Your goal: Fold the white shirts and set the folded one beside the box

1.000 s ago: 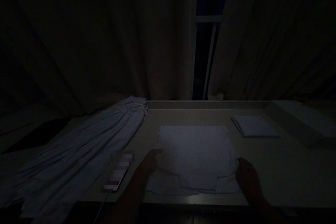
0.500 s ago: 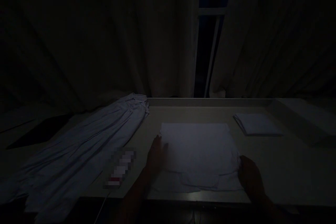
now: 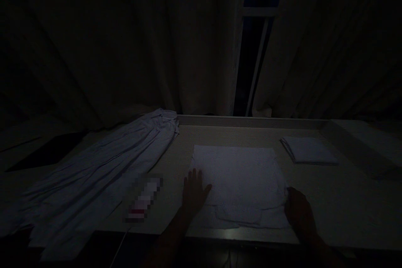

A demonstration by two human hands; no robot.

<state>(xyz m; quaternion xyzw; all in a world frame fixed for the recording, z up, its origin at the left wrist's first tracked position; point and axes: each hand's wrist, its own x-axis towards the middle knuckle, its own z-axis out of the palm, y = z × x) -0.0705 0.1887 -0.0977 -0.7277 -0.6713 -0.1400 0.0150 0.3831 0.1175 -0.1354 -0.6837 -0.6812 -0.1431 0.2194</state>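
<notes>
A pale, partly folded garment (image 3: 238,176) lies on the table in front of me, its back edge straight and its near edge layered and uneven. Flat on its left side rests my left hand (image 3: 194,192), open, with the fingers spread and the thumb out over the cloth. My right hand (image 3: 298,209) is at the garment's right edge, its fingers closed on the fabric there. The room is very dark, so the garment's exact kind and the right fingertips are hard to make out.
A long heap of pale garments (image 3: 113,171) covers the table's left side and hangs over the front edge. Nearby lies a blurred-out object (image 3: 144,199) with a cord. A folded cloth (image 3: 309,150) and a box-like block (image 3: 367,142) are at the right. Curtains (image 3: 201,50) hang behind the table (image 3: 345,205).
My left hand has come from the garment's left edge to lie flat and spread on it, a little nearer me. The right hand has stayed at the right edge. The view has shifted slightly.
</notes>
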